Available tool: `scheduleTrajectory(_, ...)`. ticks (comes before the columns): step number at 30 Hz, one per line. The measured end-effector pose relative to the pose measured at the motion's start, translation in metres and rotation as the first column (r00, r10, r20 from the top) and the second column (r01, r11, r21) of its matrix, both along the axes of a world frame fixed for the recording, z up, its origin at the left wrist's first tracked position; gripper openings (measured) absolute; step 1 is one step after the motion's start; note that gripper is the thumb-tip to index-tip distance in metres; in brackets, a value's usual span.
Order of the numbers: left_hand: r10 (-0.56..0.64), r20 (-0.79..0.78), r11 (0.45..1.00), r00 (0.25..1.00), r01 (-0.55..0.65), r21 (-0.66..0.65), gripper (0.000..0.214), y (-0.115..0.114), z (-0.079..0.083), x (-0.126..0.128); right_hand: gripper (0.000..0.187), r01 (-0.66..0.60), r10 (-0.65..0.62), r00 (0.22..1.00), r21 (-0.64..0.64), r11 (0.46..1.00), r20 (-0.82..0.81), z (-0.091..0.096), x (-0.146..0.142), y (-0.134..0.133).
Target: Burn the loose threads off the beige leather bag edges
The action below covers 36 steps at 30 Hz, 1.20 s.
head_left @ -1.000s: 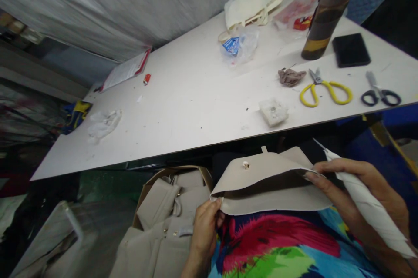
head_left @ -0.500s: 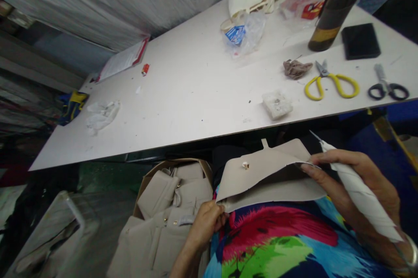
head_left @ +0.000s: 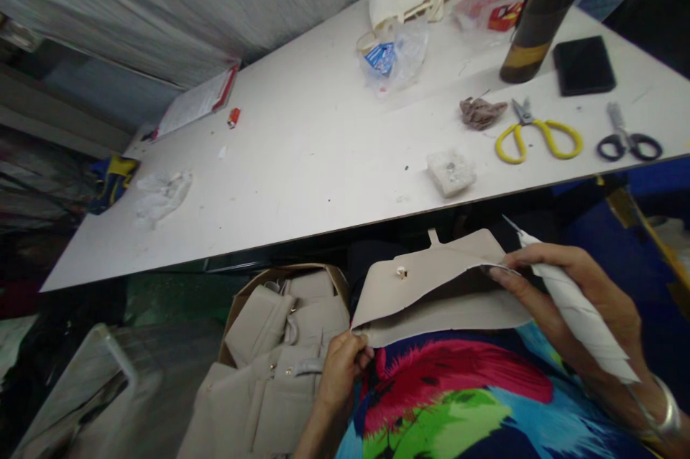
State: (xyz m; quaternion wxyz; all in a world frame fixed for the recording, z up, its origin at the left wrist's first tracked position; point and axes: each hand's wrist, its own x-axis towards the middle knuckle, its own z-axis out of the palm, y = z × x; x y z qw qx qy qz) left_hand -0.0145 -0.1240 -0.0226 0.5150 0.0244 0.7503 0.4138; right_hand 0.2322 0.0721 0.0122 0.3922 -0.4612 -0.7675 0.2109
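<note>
A beige leather-like bag piece (head_left: 442, 265) lies across my lap, its long edge gaping so the dark inside shows. A small gold-coloured metal fitting sits on its upper panel, and a short tab sticks up at the far edge. My left hand (head_left: 341, 367) is closed, pinching the left corner. At the right end, my right hand (head_left: 590, 294) pinches the rim between thumb and finger. That same hand also holds an awl (head_left: 582, 319) with a thin metal point and a white-wrapped handle; the point faces up and left, apart from the bag.
A box (head_left: 231, 322) of similar beige bags stands left of my lap. On the white table (head_left: 291, 150) lie yellow-handled scissors (head_left: 522, 136), black-handled scissors (head_left: 625, 143), a white block (head_left: 451, 173), a brown crumpled scrap (head_left: 481, 113), a black square object (head_left: 585, 65) and a dark bottle (head_left: 539, 21).
The view has shifted slightly, so the table things sit a little further left. Both hands keep their hold on the bag piece, and the awl stays in my right hand.
</note>
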Motion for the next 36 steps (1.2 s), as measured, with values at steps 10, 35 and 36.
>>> scheduleTrajectory(10,-0.022,0.065,1.0,0.998,0.021,0.018,0.032,0.003,0.002,-0.003,0.035,0.025,-0.028,0.999,-0.072,0.997,-0.044,-0.004,0.004,0.0)
scheduleTrajectory(35,0.022,0.118,0.992,0.993,-0.036,0.119,0.027,0.012,0.007,-0.017,0.032,0.023,-0.033,0.998,-0.189,0.982,-0.046,-0.007,0.006,0.004)
scheduleTrajectory(36,0.026,0.119,0.991,0.993,-0.041,0.124,0.027,0.013,0.007,-0.016,0.031,0.021,-0.032,0.998,-0.201,0.979,-0.051,-0.008,0.006,0.004)
